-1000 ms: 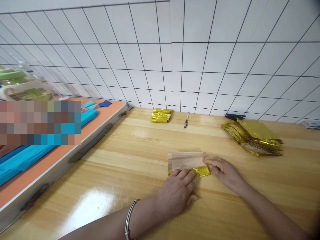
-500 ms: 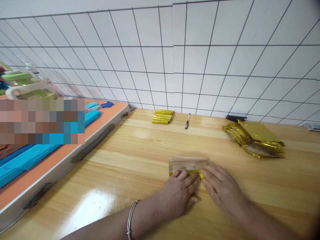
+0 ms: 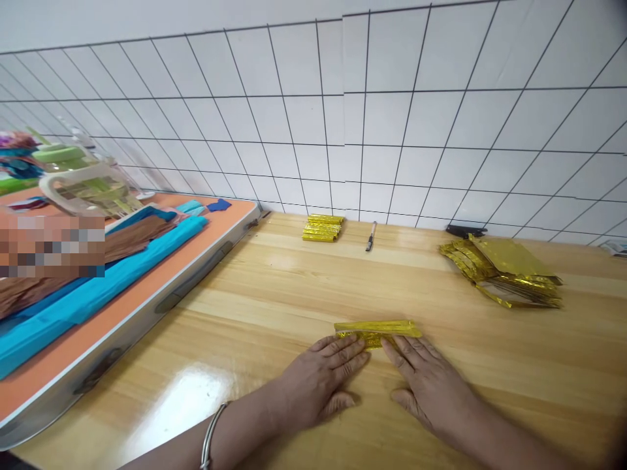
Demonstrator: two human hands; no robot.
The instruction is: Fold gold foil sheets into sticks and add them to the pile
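A sheet of gold foil paper (image 3: 377,328), folded into a narrow strip, lies on the wooden table in front of me. My left hand (image 3: 321,378) rests flat with its fingertips on the strip's left part, the thumb spread out to the side. On the right part lie the outstretched fingertips of my right hand (image 3: 428,382), its thumb apart on the wood. Some of the strip's near edge is hidden under the fingers. A silver bangle (image 3: 210,437) circles my left wrist.
Several rolled gold strips (image 3: 323,228) lie near the tiled wall, beside a pen (image 3: 371,236). A loose stack of gold foil paper (image 3: 509,271) sits at the right, with a black object (image 3: 465,231) behind it. Left stands an orange-topped table (image 3: 147,277) bearing blue cloth or paper.
The paper's plain pale side was facing up behind my fingers; now its far part is folded over, gold up. My left hand has moved left, and the hands are farther apart.
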